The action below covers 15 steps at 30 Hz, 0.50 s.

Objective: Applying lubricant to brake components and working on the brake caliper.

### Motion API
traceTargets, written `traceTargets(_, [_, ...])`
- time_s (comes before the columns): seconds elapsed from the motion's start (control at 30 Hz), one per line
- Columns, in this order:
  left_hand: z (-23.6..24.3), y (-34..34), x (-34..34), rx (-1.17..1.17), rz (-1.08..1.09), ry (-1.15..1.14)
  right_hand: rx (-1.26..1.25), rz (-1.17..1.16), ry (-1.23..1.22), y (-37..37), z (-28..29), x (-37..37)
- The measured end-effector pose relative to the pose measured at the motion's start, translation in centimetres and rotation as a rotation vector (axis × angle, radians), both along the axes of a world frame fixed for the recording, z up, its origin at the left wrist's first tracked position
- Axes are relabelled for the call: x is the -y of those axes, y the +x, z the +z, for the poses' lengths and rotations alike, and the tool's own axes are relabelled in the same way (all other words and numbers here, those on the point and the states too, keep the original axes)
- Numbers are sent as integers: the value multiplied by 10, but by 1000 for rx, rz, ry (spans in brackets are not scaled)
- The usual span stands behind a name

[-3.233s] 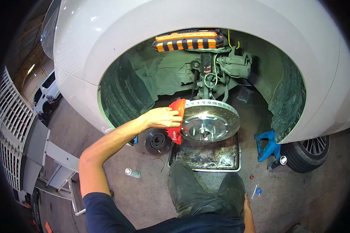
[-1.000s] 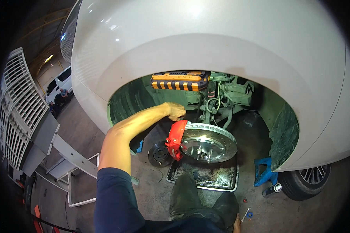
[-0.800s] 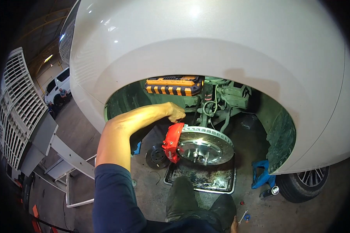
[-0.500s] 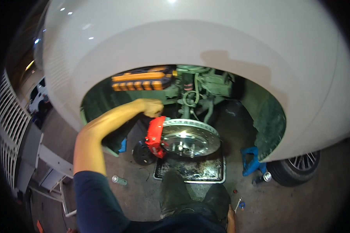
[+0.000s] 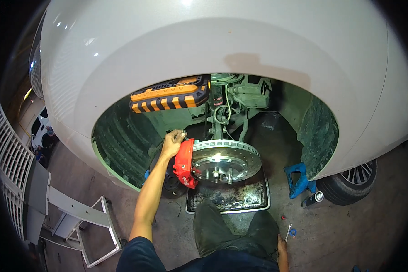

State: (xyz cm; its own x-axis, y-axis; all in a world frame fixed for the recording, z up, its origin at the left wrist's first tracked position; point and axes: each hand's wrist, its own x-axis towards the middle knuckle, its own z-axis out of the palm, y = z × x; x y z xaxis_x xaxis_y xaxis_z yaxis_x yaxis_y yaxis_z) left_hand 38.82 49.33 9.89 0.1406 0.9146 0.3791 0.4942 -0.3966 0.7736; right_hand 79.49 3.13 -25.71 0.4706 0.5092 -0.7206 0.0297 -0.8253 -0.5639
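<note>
Left hand and caliper, viewed from above: the red caliper (image 5: 184,162) lies at the left rim of the brake disc (image 5: 225,162), its long axis running roughly up and down the view. The left hand (image 5: 172,143), the nearer one, is at its upper left, with the caliper just rightward and below; the fingers curl, though any grasp cannot be told. The right hand (image 5: 282,248), well apart beside the right leg (image 5: 264,231), is equally unclear
</note>
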Motion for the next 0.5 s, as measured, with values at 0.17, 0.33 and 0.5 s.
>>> traceTargets(0.17, [18,-5,-6,-160,23,-89,94,32,48,-1,-17,2])
traceTargets(0.33, [30,0,-12,-290,-184,-114,133,126,6,12,-28,2])
traceTargets(0.5, [110,41,-15,-21,-123,125,259,127,81,6,-3,-19])
